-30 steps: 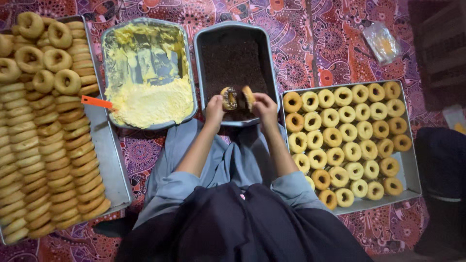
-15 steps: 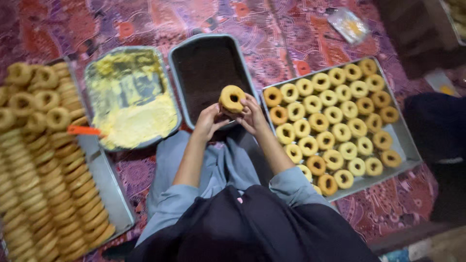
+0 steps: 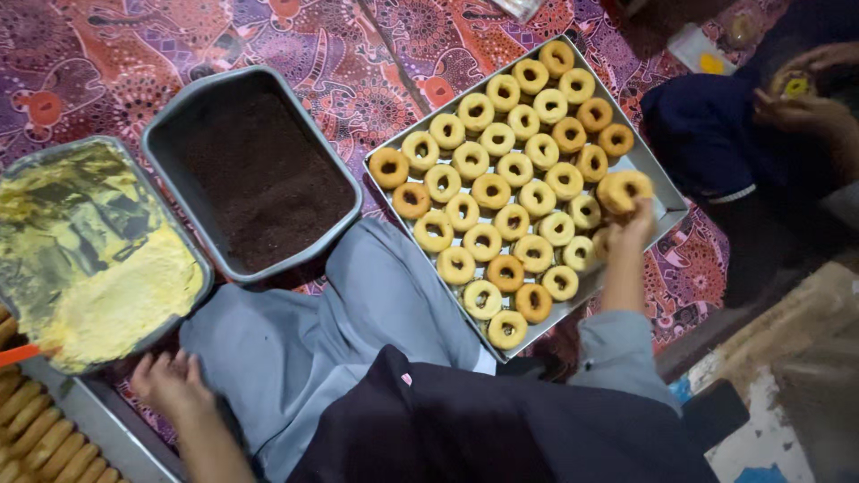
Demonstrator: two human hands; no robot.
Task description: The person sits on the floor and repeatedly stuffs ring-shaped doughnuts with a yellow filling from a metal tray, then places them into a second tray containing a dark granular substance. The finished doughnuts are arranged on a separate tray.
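The right hand [image 3: 633,225], at the right of the frame, grips a ring-shaped filled doughnut [image 3: 624,188] in its fingers and holds it just over the bare corner of the metal tray [image 3: 667,215], beside the rows of doughnuts [image 3: 501,192] laid there. It looks like the placing step: setting this one down calls for lowering it into the open spot at the row's end without nudging its neighbours. The left hand [image 3: 170,386], at the lower left, lies loose and holds nothing, just below the pan of yellow cream [image 3: 98,268]. Beyond it, at upper left, sits a dark pan of chocolate crumbs [image 3: 259,179], and stacked plain rings [image 3: 40,443] fill the bottom left corner. Everything rests on a patterned red and purple cloth [image 3: 295,40] on the floor (another person's hands [image 3: 805,98] work at the upper right).
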